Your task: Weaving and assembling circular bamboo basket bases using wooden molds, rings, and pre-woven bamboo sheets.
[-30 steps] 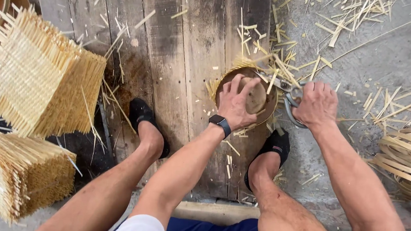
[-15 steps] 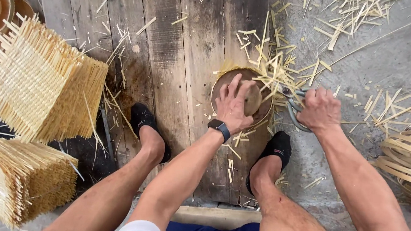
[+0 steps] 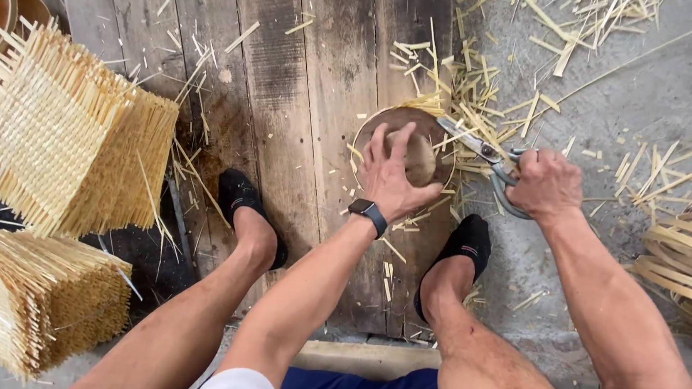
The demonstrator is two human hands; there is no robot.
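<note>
Round wooden form (image 3: 417, 146), left hand (image 3: 393, 178) pressing down, right hand (image 3: 545, 184) gripping shears (image 3: 483, 152)

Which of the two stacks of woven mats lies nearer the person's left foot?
The upper stack, leaning tilted on the wooden boards, lies just beside the left foot. The lower stack sits further down, at the picture's bottom-left corner.

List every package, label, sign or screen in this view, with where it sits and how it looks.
Screen: one only, the smartwatch on the left wrist, just behind the left hand; a small dark rounded rectangle on a black strap, its face dark.
Packages, labels, signs: none show among the woven mats, the wooden boards or the offcuts.
</note>
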